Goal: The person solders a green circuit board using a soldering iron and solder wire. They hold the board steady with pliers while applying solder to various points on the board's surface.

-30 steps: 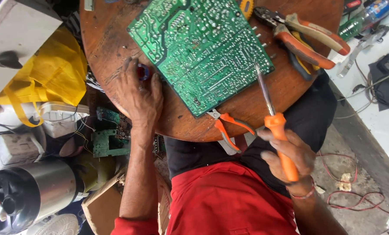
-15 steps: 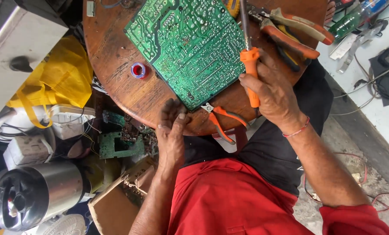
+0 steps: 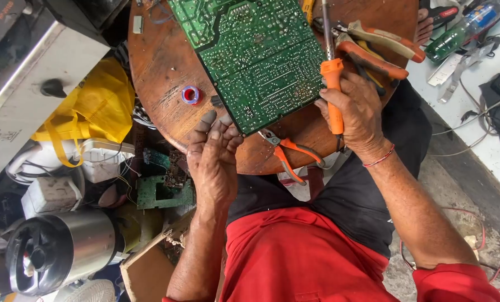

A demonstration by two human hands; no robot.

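Note:
A large green circuit board (image 3: 255, 56) lies solder side up on a round wooden table (image 3: 160, 67). My left hand (image 3: 213, 154) rests at the board's near corner, its fingertips touching the edge. My right hand (image 3: 359, 114) grips the orange handle of a soldering iron (image 3: 333, 84), whose metal shaft points up along the board's right edge. Small orange-handled cutters (image 3: 288, 154) lie on the table between my hands.
A small red and blue reel (image 3: 190, 95) sits left of the board. Orange-handled pliers (image 3: 381, 47) lie at the table's upper right. A yellow bag (image 3: 90, 106), a metal appliance (image 3: 60, 249), a small green board (image 3: 163, 193) and a cardboard box (image 3: 144, 268) crowd the floor on the left.
My right hand carried the soldering iron from the table's near edge up to the board's right side. My left hand left the reel and came to the board's near corner.

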